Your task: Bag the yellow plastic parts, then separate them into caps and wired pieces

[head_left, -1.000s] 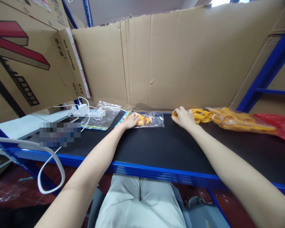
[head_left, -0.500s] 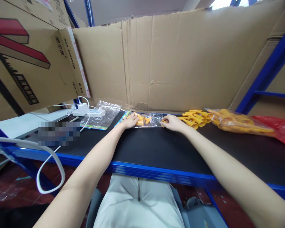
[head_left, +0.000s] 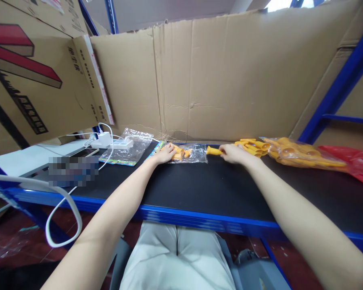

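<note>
On the black table walled by cardboard, the left hand presses a clear bag while the right hand grips a yellow plastic piece.

Your left hand presses clear glossy plastic bag, crinkled film. Your right hand grips smooth yellow plastic piece, slight sheen. Loose yellow pieces same plastic. Worktop matt black, fine-textured; edge painted blue metal. Backing cardboard matt brown, creased.
</note>
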Available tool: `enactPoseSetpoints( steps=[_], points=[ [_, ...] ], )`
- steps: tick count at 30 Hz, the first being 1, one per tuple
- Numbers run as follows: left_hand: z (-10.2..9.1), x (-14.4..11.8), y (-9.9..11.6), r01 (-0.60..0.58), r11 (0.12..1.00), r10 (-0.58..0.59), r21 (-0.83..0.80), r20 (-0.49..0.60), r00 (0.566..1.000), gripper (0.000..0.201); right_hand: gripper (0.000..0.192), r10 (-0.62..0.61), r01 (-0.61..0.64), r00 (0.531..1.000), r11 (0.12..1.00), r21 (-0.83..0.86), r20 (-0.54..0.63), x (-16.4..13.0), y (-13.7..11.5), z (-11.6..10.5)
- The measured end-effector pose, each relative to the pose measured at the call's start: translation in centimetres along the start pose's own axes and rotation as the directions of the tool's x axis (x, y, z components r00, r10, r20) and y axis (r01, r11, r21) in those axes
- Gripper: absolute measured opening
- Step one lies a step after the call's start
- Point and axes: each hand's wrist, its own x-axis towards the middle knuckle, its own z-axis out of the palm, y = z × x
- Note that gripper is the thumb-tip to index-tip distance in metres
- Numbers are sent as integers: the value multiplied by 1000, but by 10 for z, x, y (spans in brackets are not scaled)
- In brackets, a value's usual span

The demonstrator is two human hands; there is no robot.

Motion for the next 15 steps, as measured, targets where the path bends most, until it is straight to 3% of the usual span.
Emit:
enactPoseSetpoints(
  steps=[3, 6, 9, 15],
  points=[
    [-1, -2, 3, 4, 1000, -4, 24, 26, 1000, 57, 24, -36, 52, 993, 988, 142, -113, -4, 4, -15],
    [-1, -2, 7, 31, 999, -32, 17, 44, 999, 58, 25, -169, 165, 986, 927, 336, -19, -9, 0, -23],
    [1, -3, 12, 54, 999, -54, -1, 55, 997, 62, 21, -244, 200, 967, 910, 364, 77, -12, -14, -21],
    [5, -6, 26, -7, 999, 9, -42, 64, 998, 63, 22, -348, 284, 937, 817, 501, 35, -17, -41, -14]
  ],
)
